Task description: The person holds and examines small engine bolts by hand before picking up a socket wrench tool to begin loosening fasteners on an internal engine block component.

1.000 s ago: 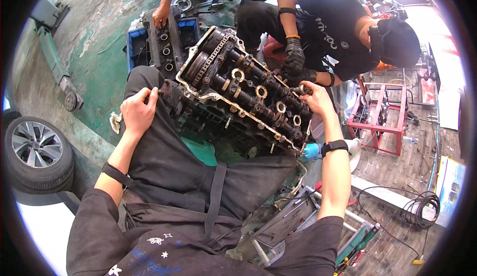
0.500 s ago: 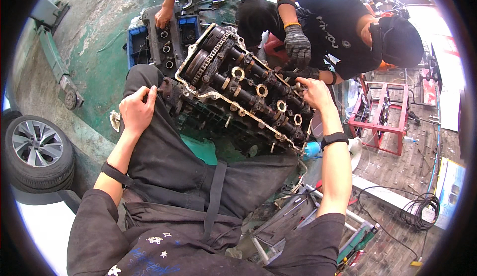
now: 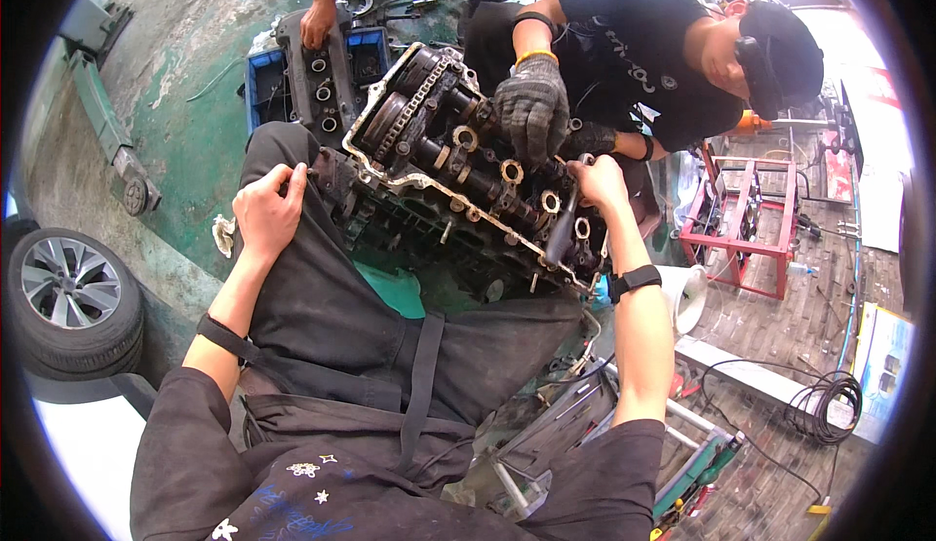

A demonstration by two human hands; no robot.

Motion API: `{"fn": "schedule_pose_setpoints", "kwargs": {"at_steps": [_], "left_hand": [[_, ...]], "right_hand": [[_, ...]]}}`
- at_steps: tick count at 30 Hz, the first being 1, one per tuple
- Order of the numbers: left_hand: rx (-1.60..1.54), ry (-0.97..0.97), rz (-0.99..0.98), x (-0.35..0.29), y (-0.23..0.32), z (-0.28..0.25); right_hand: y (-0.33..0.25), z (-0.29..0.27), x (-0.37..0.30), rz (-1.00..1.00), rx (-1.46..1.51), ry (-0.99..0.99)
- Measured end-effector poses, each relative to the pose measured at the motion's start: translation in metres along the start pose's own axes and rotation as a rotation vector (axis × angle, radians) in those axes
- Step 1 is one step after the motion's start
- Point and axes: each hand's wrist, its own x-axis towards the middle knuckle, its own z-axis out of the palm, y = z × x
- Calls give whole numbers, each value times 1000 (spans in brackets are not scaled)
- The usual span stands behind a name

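A greasy cylinder head [image 3: 458, 185] with camshafts and a timing chain leans against my knee. My left hand [image 3: 266, 212] grips its lower-left corner. My right hand [image 3: 597, 183] is closed on the top of a dark bar [image 3: 562, 234] that slants down across the head's right end. A co-worker in black, crouching opposite me, presses a grey gloved hand [image 3: 532, 104] on the camshafts close to my right hand.
A second cylinder head [image 3: 320, 73] lies on a blue crate [image 3: 261, 88], with another person's bare hand [image 3: 317, 24] on it. A wheel [image 3: 70, 297] lies at left. A red frame [image 3: 741, 219], white bucket [image 3: 685, 297], open toolbox [image 3: 570, 424] and coiled cable [image 3: 824, 406] are at right.
The co-worker's gloved hand came down from the right onto the camshafts. My right hand shifted slightly left and now holds the dark bar tilted up. My left hand stayed put.
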Motion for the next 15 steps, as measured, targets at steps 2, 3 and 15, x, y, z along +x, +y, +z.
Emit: {"fn": "schedule_pose_setpoints", "kwargs": {"at_steps": [2,3,15], "left_hand": [[5,3,11,0,1,0],[4,5,10,0,3,0],[3,-14,-4,2,1,-4]], "right_hand": [[6,5,3,32,118,-32],[13,9,8,73,312,-17],[30,-25,1,-54,514,70]]}}
